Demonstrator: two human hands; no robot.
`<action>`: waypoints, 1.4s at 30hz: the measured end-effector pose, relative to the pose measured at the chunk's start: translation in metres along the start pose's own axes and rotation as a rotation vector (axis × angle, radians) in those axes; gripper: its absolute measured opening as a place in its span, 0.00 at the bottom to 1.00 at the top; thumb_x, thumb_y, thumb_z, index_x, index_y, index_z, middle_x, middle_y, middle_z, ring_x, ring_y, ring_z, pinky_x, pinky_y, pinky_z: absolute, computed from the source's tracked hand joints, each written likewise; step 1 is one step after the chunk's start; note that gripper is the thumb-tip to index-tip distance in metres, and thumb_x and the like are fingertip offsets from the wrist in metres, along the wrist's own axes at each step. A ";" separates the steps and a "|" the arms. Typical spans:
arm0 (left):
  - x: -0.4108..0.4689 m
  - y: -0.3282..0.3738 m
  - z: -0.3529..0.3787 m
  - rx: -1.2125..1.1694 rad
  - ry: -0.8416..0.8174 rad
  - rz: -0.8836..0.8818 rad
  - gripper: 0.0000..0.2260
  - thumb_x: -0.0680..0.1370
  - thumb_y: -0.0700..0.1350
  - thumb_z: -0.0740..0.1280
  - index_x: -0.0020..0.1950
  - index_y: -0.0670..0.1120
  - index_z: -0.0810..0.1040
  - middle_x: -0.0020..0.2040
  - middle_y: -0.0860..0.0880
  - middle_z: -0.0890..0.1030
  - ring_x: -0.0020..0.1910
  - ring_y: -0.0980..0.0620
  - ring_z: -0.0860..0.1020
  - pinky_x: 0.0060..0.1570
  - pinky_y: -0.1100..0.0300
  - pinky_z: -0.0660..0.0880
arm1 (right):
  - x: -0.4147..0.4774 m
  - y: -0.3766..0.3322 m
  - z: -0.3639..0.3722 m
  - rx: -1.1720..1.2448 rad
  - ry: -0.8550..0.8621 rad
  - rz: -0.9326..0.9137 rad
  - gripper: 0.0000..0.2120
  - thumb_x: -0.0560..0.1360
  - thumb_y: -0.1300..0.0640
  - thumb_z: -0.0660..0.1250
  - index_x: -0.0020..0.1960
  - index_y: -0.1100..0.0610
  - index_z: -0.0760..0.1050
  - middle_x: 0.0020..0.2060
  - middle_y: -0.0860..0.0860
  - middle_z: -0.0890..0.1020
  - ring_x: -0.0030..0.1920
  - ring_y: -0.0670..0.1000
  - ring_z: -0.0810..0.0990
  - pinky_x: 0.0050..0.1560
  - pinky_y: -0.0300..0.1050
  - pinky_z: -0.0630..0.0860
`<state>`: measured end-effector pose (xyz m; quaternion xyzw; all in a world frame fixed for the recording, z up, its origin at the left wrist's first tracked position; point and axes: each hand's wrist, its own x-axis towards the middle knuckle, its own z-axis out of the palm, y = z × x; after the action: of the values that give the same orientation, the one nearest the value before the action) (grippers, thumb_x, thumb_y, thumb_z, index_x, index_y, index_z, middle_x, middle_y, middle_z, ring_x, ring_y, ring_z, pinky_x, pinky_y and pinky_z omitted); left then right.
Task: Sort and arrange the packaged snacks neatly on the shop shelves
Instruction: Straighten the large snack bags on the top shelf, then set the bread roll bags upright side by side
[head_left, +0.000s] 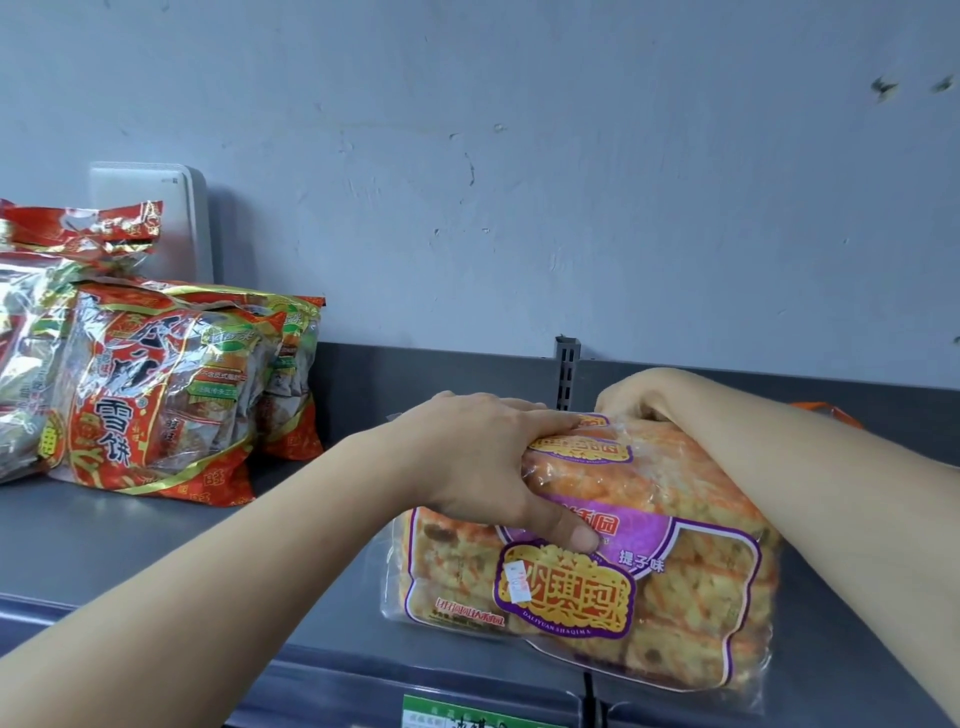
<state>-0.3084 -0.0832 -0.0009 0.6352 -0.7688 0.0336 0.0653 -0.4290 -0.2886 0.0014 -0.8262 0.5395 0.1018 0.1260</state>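
Two hands: left hand and right hand, each grip clenched on the clear purple-labelled snack pack, held at the grey shelf front, well apart from the red rice-cracker bags. Step judged: placement. Next required: pack pushed back and squared.

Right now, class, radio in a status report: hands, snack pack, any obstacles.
Left hand and right hand both grip the purple-label snack pack on the grey shelf. Red rice-cracker bags stand apart, leftward. Nothing blocking.
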 end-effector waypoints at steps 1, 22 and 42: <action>0.001 0.000 0.000 0.002 0.000 -0.003 0.45 0.61 0.77 0.65 0.74 0.66 0.53 0.73 0.62 0.65 0.70 0.53 0.68 0.68 0.49 0.66 | -0.003 0.000 -0.003 -0.003 0.051 -0.010 0.18 0.76 0.56 0.68 0.62 0.65 0.76 0.54 0.57 0.80 0.39 0.50 0.77 0.37 0.40 0.74; 0.031 -0.003 0.014 0.186 0.116 -0.038 0.50 0.60 0.70 0.73 0.76 0.60 0.53 0.73 0.56 0.67 0.70 0.50 0.68 0.65 0.47 0.66 | -0.030 0.034 -0.004 0.196 0.748 -0.332 0.15 0.67 0.60 0.76 0.31 0.53 0.70 0.34 0.46 0.77 0.39 0.50 0.75 0.36 0.41 0.69; 0.050 -0.047 0.005 0.080 -0.032 -0.211 0.62 0.54 0.74 0.73 0.78 0.59 0.40 0.79 0.56 0.50 0.78 0.50 0.51 0.72 0.33 0.48 | -0.030 0.063 0.009 0.963 0.371 -0.007 0.27 0.76 0.35 0.58 0.59 0.57 0.75 0.55 0.56 0.79 0.53 0.56 0.79 0.56 0.53 0.76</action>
<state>-0.2718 -0.1412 -0.0004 0.7152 -0.6967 0.0470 0.0308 -0.4993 -0.2841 -0.0037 -0.6805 0.5355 -0.3070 0.3949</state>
